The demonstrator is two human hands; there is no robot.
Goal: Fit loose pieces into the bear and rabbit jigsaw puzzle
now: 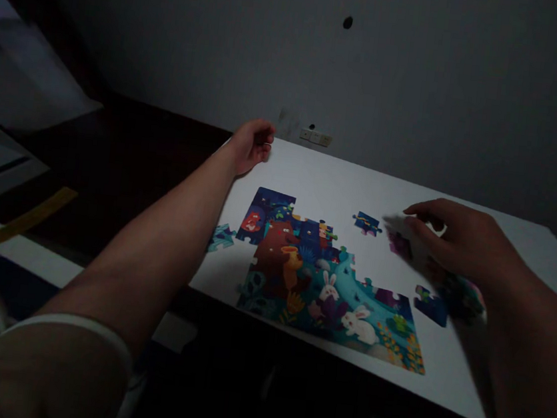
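A partly joined jigsaw puzzle [301, 279] showing a bear and white rabbits lies on the white table [307, 172]. My left hand [251, 145] rests at the table's far left edge, fingers loosely curled and apart, holding nothing visible. Over the right side hovers my right hand [451, 232], its thumb and index finger bent toward each other with a small gap and nothing visible between them. Near those fingertips lie a pink-purple puzzle piece [399, 244] and a dark blue puzzle piece [367, 224]. Another blue puzzle piece [431, 305] sits beside the puzzle's right edge.
A teal puzzle piece [222, 237] lies by my left forearm. More dark pieces [462, 298] are partly hidden under my right wrist. Wall sockets [315, 137] sit behind the table. A yellow strip [18, 223] and other dim objects are at the left.
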